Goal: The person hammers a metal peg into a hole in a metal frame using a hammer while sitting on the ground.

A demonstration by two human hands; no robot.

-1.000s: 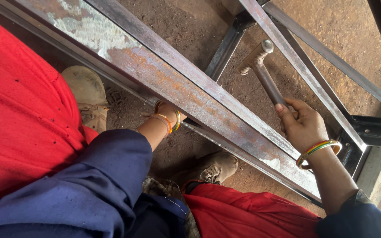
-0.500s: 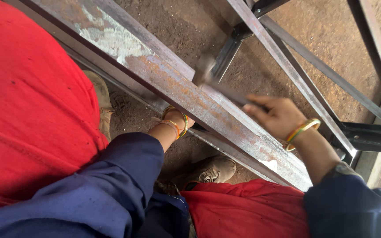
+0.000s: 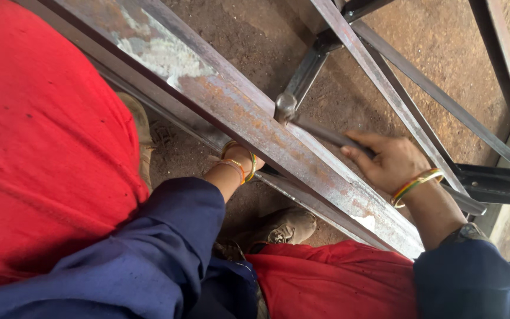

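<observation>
Starting nearest the camera, blue sleeves (image 3: 149, 260) and red cloth (image 3: 42, 153) were seen to fill the lower and left parts of the view, with a worn shoe (image 3: 284, 227) on the dirt floor (image 3: 237, 35) between them. Above these, a long rusty steel beam (image 3: 237, 112) was laid slantwise, from the upper left down to the lower right edge of the picture.

The left hand (image 3: 240, 158) was passed beneath this beam, so that only the wrist with its bangles was shown; its fingers were hidden under the steel, and whether anything was clasped by them could not be told. It appeared to be set against the beam's underside.

On the far side of the beam, the right hand (image 3: 388, 162) was closed round the handle of a hammer (image 3: 302, 121), the fingers wrapped tight and the forefinger stretched along the shaft. The hammer's long axis was pointed up and to the left from the grip, roughly along the beam's far edge. Its metal head was found touching, or just at, that edge, near the middle of the beam's visible length; the blur did not allow contact to be settled. Of the two hands, the right was the only one on the tool, while the left lay closer to the spot under the head.

Farther off, thinner bars of a steel frame (image 3: 385, 88) were crossed over the bare ground, well apart from both hands.
</observation>
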